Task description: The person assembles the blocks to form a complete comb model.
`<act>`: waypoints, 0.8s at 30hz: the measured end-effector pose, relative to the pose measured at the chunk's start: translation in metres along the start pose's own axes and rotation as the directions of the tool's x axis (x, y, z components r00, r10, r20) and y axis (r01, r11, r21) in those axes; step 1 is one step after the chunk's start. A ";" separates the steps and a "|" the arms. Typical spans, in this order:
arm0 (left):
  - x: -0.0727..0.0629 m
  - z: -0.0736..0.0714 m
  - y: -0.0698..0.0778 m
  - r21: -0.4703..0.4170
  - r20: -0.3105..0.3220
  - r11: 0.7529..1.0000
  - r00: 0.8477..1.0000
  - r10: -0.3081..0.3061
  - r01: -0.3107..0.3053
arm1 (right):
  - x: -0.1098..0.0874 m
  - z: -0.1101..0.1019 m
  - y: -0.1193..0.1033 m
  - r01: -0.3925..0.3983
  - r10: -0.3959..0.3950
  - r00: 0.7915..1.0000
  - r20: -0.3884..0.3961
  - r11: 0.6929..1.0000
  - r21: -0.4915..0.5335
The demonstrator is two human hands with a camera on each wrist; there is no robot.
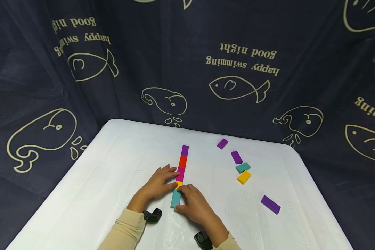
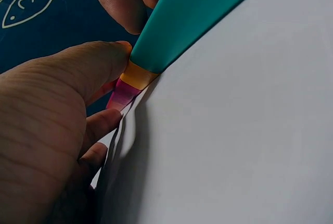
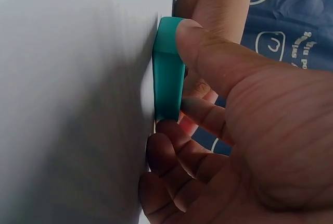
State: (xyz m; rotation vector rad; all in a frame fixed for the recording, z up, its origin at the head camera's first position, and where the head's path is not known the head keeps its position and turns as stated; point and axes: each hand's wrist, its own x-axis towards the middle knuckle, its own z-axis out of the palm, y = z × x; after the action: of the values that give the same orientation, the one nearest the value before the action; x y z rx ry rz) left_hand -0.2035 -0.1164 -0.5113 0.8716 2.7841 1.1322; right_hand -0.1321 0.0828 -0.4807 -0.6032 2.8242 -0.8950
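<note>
A straight row of coloured blocks runs away from me on the white table: a teal block [image 1: 176, 198] nearest, then a yellow block [image 1: 179, 183], a magenta block [image 1: 180, 174], a red block [image 1: 182, 161] and a purple block [image 1: 185, 150]. My left hand [image 1: 157, 184] lies along the row's left side, fingers extended, its fingertips at the magenta block and its thumb by the yellow one. My right hand [image 1: 196, 205] pinches the teal block lengthwise; its thumb [image 3: 195, 39] presses the near end, its index finger is at the far end.
Right of the row lie loose blocks: a purple block [image 1: 222, 143] at the back, another purple block [image 1: 236, 157], a teal block [image 1: 243, 167] beside a yellow block [image 1: 244, 177], and a long purple block [image 1: 270, 204] nearer. A dark printed curtain [image 1: 193, 62] hangs behind the table [image 1: 137, 139].
</note>
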 end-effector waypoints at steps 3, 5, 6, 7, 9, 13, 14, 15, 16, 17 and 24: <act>0.000 0.000 -0.001 0.005 -0.001 1.000 1.000 0.001 -0.001 | 0.000 0.000 0.001 0.016 -0.016 1.000 -0.001 1.000 0.018; 0.000 0.000 -0.001 0.006 -0.004 1.000 1.000 0.007 -0.007 | -0.001 -0.001 0.002 0.025 -0.024 1.000 -0.001 0.999 0.043; 0.000 0.000 -0.001 0.005 -0.004 1.000 1.000 0.009 -0.009 | -0.001 -0.002 0.002 0.029 -0.029 1.000 0.000 0.998 0.058; 0.000 0.000 -0.001 0.005 -0.005 1.000 1.000 0.013 -0.013 | -0.001 -0.002 0.003 0.031 -0.032 0.999 0.001 0.997 0.074; 0.000 0.000 -0.001 0.001 -0.003 1.000 1.000 0.014 -0.014 | -0.001 -0.004 0.004 0.028 -0.028 1.000 0.005 0.994 0.108; 0.000 -0.002 0.001 -0.006 -0.001 1.000 1.000 0.012 -0.012 | -0.002 -0.008 0.005 0.018 -0.020 1.000 0.012 0.986 0.165; 0.000 -0.002 0.002 -0.009 0.002 1.000 1.000 0.007 -0.007 | -0.002 -0.010 0.006 0.010 -0.013 1.000 0.014 0.984 0.180; 0.000 -0.003 0.003 -0.013 0.006 1.000 1.000 0.003 -0.003 | -0.002 -0.012 0.007 0.005 -0.008 1.000 0.015 0.981 0.194; -0.001 -0.004 0.004 -0.016 0.008 1.000 1.000 -0.001 0.001 | -0.002 -0.014 0.008 -0.005 0.001 1.000 0.018 0.979 0.204; -0.001 -0.004 0.005 -0.018 0.013 1.000 1.000 -0.008 0.008 | -0.002 -0.016 0.010 -0.011 0.007 1.000 0.020 0.976 0.215; -0.007 -0.008 0.015 -0.028 0.072 0.999 0.996 -0.043 0.045 | -0.008 -0.044 0.026 -0.052 0.052 0.999 0.006 0.964 0.259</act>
State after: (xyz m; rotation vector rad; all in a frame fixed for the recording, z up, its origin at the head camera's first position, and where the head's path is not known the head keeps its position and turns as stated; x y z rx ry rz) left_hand -0.1918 -0.1166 -0.4972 0.8267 2.7087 1.1098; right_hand -0.1436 0.1287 -0.4601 -0.4901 2.6458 -1.2278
